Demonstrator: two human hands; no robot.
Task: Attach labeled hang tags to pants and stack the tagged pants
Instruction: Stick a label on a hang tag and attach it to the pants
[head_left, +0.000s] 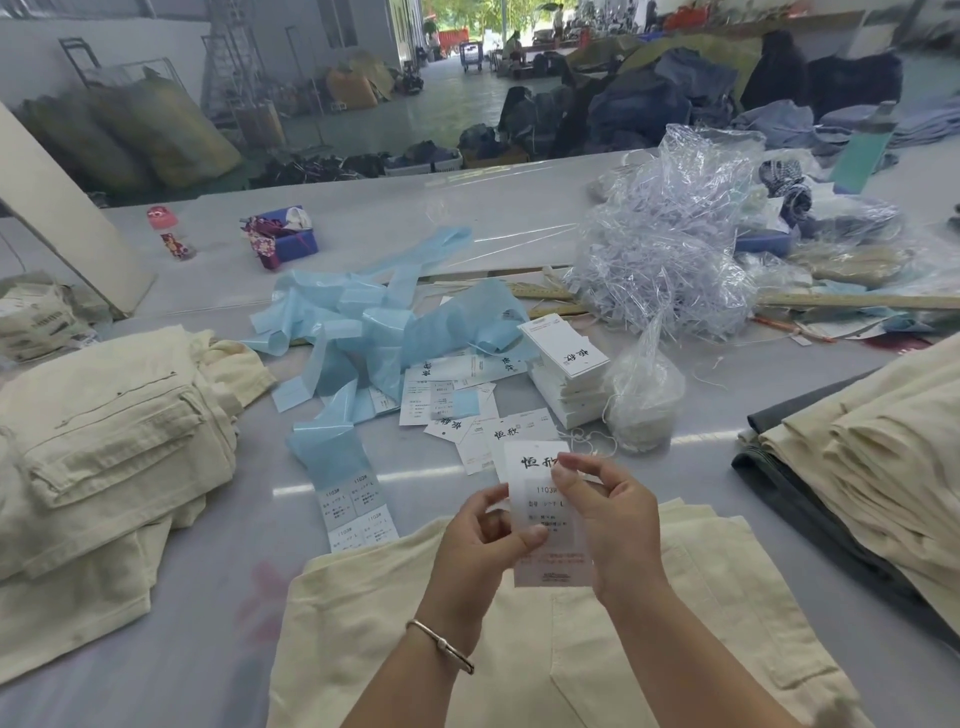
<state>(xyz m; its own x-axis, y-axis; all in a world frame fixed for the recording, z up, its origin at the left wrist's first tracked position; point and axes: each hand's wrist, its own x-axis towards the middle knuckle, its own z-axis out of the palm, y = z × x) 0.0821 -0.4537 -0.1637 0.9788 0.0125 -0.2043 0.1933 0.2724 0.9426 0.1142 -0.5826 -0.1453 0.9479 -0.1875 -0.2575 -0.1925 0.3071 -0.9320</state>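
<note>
— Where is the tag (540, 512) held?
— Above the pants (545, 649) on the bench (218, 597); its left edge is pinched by the left hand (485, 540), its top by the right hand (608, 525).
— And the stacks?
— Folded pants (104, 441) are piled left, more pants (883, 457) right.

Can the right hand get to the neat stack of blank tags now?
Probably not yet: the right hand pinches the hang tag together with the left hand. The tag stack itself lies uncovered.

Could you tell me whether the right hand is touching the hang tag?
Touching: the head view shows the right hand pinching the hang tag near its top edge.
</note>
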